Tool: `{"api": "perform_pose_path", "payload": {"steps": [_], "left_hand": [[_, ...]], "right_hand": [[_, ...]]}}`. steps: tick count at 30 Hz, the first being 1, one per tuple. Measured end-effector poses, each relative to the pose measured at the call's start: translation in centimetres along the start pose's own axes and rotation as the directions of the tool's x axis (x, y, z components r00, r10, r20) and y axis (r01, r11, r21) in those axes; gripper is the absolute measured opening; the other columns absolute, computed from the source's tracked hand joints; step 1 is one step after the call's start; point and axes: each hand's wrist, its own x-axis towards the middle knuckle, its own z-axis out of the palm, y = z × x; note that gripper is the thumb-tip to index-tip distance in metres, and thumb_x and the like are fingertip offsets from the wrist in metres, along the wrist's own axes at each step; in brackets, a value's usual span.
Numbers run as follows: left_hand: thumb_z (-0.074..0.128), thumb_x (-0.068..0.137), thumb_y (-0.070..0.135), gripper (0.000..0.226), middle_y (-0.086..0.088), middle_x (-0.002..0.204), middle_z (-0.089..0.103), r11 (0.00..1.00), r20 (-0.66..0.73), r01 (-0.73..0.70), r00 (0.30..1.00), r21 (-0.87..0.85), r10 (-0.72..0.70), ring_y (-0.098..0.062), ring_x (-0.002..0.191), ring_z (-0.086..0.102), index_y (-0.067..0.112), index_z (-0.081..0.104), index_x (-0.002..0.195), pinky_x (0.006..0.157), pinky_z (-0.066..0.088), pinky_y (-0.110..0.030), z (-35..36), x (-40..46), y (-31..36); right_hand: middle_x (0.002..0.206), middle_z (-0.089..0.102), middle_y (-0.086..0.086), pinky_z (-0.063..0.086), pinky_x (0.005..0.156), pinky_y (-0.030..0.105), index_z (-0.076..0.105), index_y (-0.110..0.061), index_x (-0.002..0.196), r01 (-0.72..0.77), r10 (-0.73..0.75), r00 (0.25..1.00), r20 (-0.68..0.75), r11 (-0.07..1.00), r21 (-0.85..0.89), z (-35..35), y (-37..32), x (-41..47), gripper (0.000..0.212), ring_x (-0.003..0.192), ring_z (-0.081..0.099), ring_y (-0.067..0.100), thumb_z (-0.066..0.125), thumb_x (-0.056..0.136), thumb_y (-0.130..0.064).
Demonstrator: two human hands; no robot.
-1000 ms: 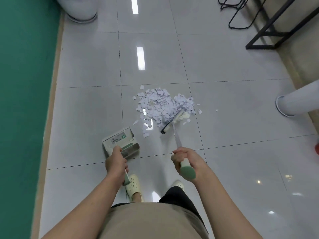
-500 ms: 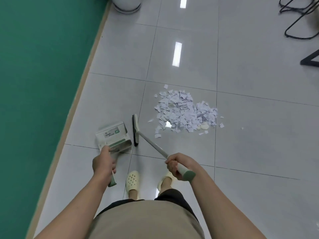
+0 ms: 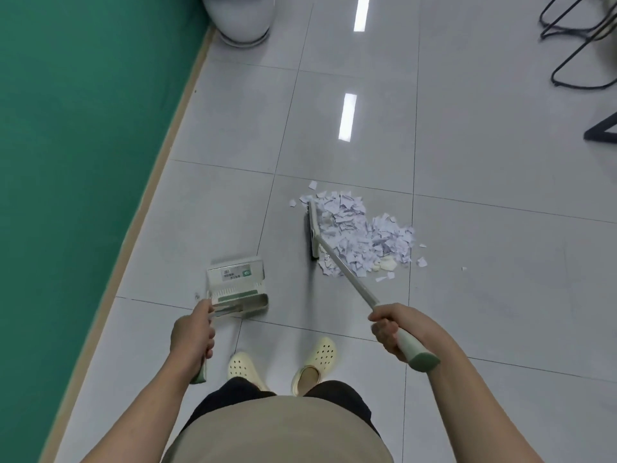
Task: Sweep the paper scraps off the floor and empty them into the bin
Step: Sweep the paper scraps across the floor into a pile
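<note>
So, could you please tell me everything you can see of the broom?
The broom has a thin pale metal-looking shaft ending in a pale green grip, which the right hand holds. Its narrow, flat whitish head, with dark bristles along the left edge, rests on the tiled floor against the left side of the paper scraps. The shaft slants from the hand up-left across the pile.

"How did the arms sit?"
"Both reached forward, bare. The left hand (image 3: pixel 193 334), at seven o'clock, was curled round a handle."
"And the other?"
"The right hand (image 3: pixel 389 327), at four o'clock, gripped a long handle."
</note>
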Motion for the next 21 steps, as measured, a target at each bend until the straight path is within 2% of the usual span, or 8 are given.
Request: {"api": "perform_pose_path", "payload": {"steps": [4,7,13,16,21], "left_hand": [[0.052,0.088,0.037,0.026,-0.003,0.058,0.037,0.979,0.110,-0.075,0.992,0.188,0.055,-0.017,0.048,0.029,0.015,0.045,0.077,0.048,0.029,-0.028,0.0,1.5,2.9],[0.053,0.089,0.040,0.029,-0.002,0.056,0.038,0.948,0.174,-0.149,0.979,0.281,0.102,-0.016,0.047,0.029,0.014,0.045,0.078,0.047,0.027,-0.027,0.9,2.8,5.4],[0.053,0.090,0.043,0.033,-0.002,0.058,0.042,0.902,0.298,-0.227,0.947,0.366,0.117,-0.017,0.048,0.032,0.013,0.049,0.078,0.048,0.030,-0.026,4.0,6.1,12.9],[0.052,0.090,0.044,0.034,-0.005,0.066,0.045,0.860,0.373,-0.291,0.919,0.420,0.129,-0.019,0.052,0.035,0.013,0.052,0.078,0.050,0.031,-0.027,4.9,8.2,16.8],[0.054,0.085,0.042,0.030,-0.005,0.064,0.043,0.771,0.476,-0.361,0.875,0.524,0.086,-0.019,0.051,0.032,0.012,0.050,0.080,0.051,0.027,-0.025,5.8,12.4,23.4]], "right_hand": [[0.057,0.036,0.000,0.029,0.028,0.017,0.049,-0.010,0.087,0.090,-0.095,0.993,-0.068,0.993,-0.080,-1.6,-1.9,-3.3,0.024,0.034,0.032,0.007,0.069,0.089,-0.024],[0.058,0.033,0.003,0.025,0.029,0.016,0.049,-0.009,0.090,0.137,-0.156,0.981,-0.118,0.979,-0.152,-1.3,-3.5,-3.9,0.026,0.033,0.029,0.008,0.066,0.091,-0.029],[0.055,0.039,0.008,0.030,0.035,0.019,0.051,-0.004,0.093,0.238,-0.312,0.923,-0.225,0.922,-0.305,1.6,-7.9,-2.4,0.019,0.035,0.034,0.014,0.058,0.096,-0.022],[0.053,0.046,0.009,0.038,0.039,0.022,0.052,-0.002,0.090,0.270,-0.349,0.894,-0.281,0.920,-0.285,3.8,-10.1,-1.2,0.015,0.040,0.041,0.016,0.058,0.096,-0.016],[0.058,0.052,0.011,0.044,0.039,0.022,0.055,0.003,0.087,0.321,-0.393,0.839,-0.377,0.916,-0.241,6.9,-14.1,1.3,0.012,0.040,0.046,0.016,0.058,0.094,-0.006]]}}
